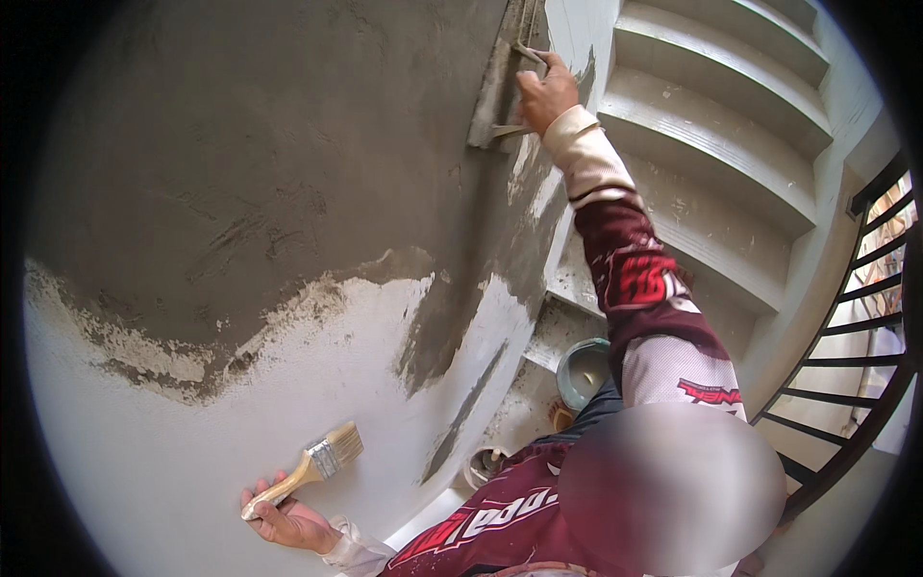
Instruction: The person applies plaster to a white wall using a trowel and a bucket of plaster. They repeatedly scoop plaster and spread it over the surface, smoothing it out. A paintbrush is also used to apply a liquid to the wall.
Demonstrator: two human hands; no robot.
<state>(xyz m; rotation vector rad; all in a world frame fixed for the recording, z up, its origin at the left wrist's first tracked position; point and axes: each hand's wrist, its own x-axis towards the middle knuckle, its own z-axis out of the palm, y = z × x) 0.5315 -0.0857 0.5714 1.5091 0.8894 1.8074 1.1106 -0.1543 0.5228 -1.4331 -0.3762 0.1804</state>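
High up near the stair side, my right hand [548, 96] is closed round the handle of a plastering trowel [490, 106]. The trowel's long blade lies against the wall's wet grey plaster [231, 144], close to the plaster's right edge. Down at the lower left, my left hand [293, 527] grips a paintbrush [332, 457] by its wooden handle. Its pale bristles point up and to the right, in front of the bare white wall [317, 385]. The plaster ends in a ragged lower border, with grey smears running down at the right.
Pale steps [707, 130] climb beside the wall on the right. A black railing [846, 361] curves along the far right. A bucket [567, 370] with greyish liquid stands near my legs, and a smaller container [478, 468] sits close to the wall's foot.
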